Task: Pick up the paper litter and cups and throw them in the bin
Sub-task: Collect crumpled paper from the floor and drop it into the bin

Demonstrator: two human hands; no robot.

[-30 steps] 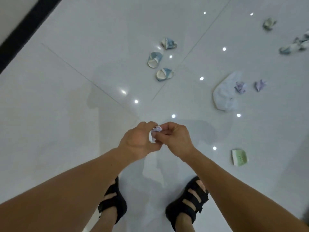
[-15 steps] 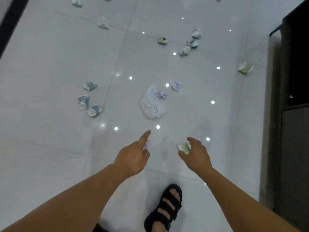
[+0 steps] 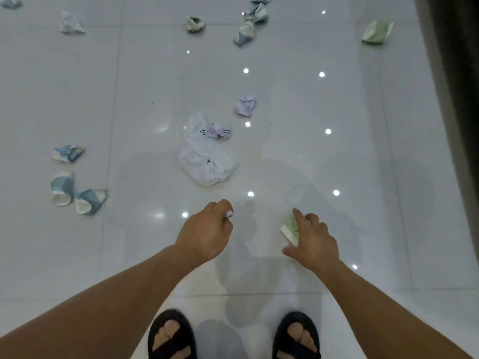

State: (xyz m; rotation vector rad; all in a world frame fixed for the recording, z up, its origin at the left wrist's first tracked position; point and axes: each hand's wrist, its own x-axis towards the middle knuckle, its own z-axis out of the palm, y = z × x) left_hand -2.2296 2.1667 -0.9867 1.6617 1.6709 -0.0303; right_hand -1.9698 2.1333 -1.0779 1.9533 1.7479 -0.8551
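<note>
Left hand [image 3: 207, 229]: your fingers curl round a small paper scrap [image 3: 229, 213], held near centre, above the floor [image 3: 129, 255].
Right hand [image 3: 312, 238]: fingers spread over the flattened green cup [image 3: 289, 228] lying near right, touching it but not yet closed.
Change: a second ago both your hands met on the scrap. Now they have parted, so the cup looks like your next pickup.
Around: a white plastic bag [image 3: 204, 156] and purple paper balls [image 3: 219, 131] lie farther out, and blue cups [image 3: 63, 187] sit at left.
Obstacles: none at the cup. No bin in view.
</note>
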